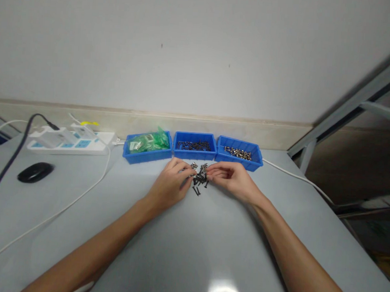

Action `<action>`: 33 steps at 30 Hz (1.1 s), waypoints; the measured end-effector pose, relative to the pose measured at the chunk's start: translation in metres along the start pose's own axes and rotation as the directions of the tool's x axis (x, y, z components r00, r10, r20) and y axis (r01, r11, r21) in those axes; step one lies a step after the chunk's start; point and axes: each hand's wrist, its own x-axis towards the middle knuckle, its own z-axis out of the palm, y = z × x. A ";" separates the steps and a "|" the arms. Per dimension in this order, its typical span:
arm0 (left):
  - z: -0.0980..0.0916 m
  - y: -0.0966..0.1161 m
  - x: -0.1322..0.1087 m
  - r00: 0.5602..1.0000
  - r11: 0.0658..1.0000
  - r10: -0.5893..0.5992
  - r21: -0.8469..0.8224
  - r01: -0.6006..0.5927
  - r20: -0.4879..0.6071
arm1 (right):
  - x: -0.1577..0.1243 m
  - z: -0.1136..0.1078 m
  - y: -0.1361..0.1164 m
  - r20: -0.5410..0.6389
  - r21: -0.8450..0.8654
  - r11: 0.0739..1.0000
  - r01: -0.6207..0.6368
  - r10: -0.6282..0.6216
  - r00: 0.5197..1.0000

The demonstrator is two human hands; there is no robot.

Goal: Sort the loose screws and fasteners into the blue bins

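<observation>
A small pile of dark and silvery screws (200,178) lies on the table, with a few black ones loose at its near side. From the left, my left hand (171,182) reaches in, thumb and fingers drawn together at the pile's edge. My right hand (230,178) is at the opposite edge, its fingertips pinched against the screws. What either pinch contains is too small to make out. Just behind the pile stands a blue bin of dark screws (195,146). To its right, another blue bin (255,158) contains shiny brass-and-silver coloured screws.
A third blue bin (148,157) with green plastic bags (149,142) stands at left. Beyond it are a white power strip (99,145) with plugs, a black mouse (35,172) and trailing cables. A wall backs the table; a metal frame (346,104) rises at right.
</observation>
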 end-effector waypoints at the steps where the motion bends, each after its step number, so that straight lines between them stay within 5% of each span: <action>1: -0.001 0.000 0.000 1.000 1.000 0.003 -0.007 -0.003 -0.005 | 0.000 -0.001 -0.002 -0.004 0.051 0.998 -0.023 0.023 1.000; 6: -0.006 -0.001 0.000 0.993 0.997 0.070 -0.036 -0.066 0.100 | -0.001 -0.004 -0.013 0.034 0.200 0.977 -0.078 0.073 0.997; 11: -0.007 -0.006 0.000 0.975 0.990 0.143 -0.008 -0.143 0.171 | -0.001 -0.004 -0.011 -0.001 0.175 0.980 -0.094 0.095 0.995; 17: -0.012 -0.009 0.000 0.975 0.990 0.141 -0.037 -0.136 0.174 | 0.014 0.004 -0.009 -0.199 0.179 0.982 -0.058 0.094 0.976; 22: -0.023 0.001 0.001 0.931 0.974 0.170 -0.198 -0.109 0.322 | 0.030 0.018 -0.015 -0.419 0.223 0.963 0.150 -0.044 0.907; 26: -0.024 0.008 0.000 0.894 0.969 0.199 -0.219 -0.117 0.401 | 0.025 0.019 -0.014 -0.399 0.183 0.967 0.180 -0.094 0.912; 33: -0.013 0.012 -0.003 0.921 0.966 0.228 -0.190 -0.174 0.315 | 0.003 -0.003 -0.004 -0.172 -0.125 0.992 -0.015 -0.006 0.985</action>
